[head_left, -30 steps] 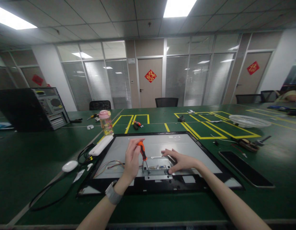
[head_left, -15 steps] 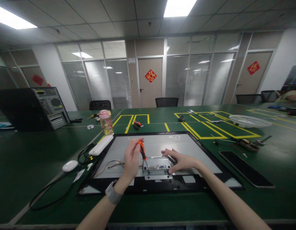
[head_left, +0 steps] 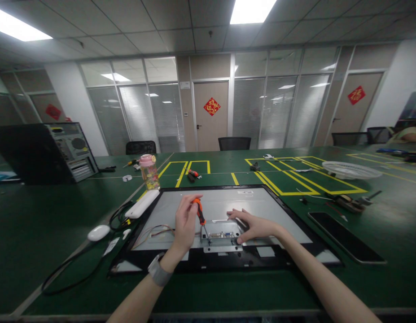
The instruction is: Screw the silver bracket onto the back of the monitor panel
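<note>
My left hand [head_left: 186, 220] is closed round the handle of an orange and black screwdriver [head_left: 200, 211]. The screwdriver leans, and its tip meets the left part of a metal bracket [head_left: 221, 249] that carries video ports. That bracket lies on the grey back of a flat monitor panel [head_left: 208, 204] with a black frame. Resting on the bracket's right side is my right hand [head_left: 251, 225], fingers spread, thumb down near its front corner. Thin wires [head_left: 157, 231] run left from the bracket, partly hidden behind my left hand.
Left of the panel are a white adapter [head_left: 142, 204], a black cable [head_left: 69, 287] and a pink-lidded bottle [head_left: 149, 172]. A computer case [head_left: 42, 152] stands farther left. To the right lie a phone [head_left: 345, 237], a brown-handled tool [head_left: 351, 202] and a white round frame [head_left: 351, 170]. Pliers [head_left: 192, 174] lie behind.
</note>
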The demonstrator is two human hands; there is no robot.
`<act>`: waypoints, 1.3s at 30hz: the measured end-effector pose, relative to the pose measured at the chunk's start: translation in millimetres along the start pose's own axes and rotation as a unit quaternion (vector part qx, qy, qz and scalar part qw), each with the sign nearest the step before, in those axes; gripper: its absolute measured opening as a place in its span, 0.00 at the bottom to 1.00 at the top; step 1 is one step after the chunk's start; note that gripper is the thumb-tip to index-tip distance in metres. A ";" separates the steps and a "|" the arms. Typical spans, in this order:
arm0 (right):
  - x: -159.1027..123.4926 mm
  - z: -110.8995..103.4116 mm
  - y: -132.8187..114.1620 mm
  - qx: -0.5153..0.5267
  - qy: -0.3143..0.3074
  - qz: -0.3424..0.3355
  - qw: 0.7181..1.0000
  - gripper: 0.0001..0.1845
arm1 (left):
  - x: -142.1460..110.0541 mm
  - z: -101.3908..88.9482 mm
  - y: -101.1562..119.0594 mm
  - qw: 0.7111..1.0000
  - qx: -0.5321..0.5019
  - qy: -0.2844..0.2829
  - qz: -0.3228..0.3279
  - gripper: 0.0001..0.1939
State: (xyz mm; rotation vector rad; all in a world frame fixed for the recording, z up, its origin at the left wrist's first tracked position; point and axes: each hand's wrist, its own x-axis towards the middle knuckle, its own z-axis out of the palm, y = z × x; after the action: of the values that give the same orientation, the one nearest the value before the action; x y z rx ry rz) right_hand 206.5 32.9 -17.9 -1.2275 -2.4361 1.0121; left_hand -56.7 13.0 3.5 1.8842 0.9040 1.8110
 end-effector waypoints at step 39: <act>-0.8 -1.5 -2.0 0.006 -0.008 0.009 1.000 0.47 | -0.1 4.5 -5.3 1.000 -0.012 -0.003 0.002 0.12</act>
State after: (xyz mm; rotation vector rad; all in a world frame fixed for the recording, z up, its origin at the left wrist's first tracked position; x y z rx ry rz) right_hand 206.4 32.2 -15.3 -1.2432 -2.4310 1.0439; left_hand -53.2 17.6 -0.6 1.8754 0.8732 1.8102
